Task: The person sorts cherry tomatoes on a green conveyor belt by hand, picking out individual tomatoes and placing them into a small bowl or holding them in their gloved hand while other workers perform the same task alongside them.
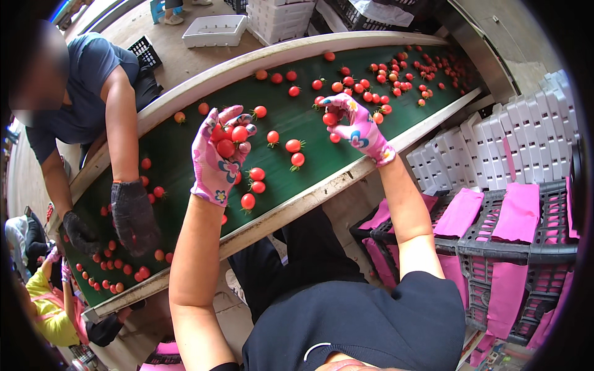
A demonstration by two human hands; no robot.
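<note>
So the left hand (216,164), in a pink flowery glove, is cupped palm-up around a little bunch of red tomatoes (226,148), fingers curled in over the belt. Hard to say exactly how many are in there, since the fingers cover part of the pile. The right hand (359,127), same kind of glove, has one red tomato (330,119) between thumb and fingertips, also over the belt.

The green conveyor belt (334,164) runs diagonally under both hands, with loose tomatoes (292,146) scattered between them and a much denser bunch up toward the far right end. Across the belt on the left there's a co-worker (93,80) in a dark top, both dark-gloved hands (133,216) down over the belt near more tomatoes.

Over on the right, white crates (495,145) are stacked close together, just behind black crates (479,247) with pink sheets (518,213) draped over their edges.
</note>
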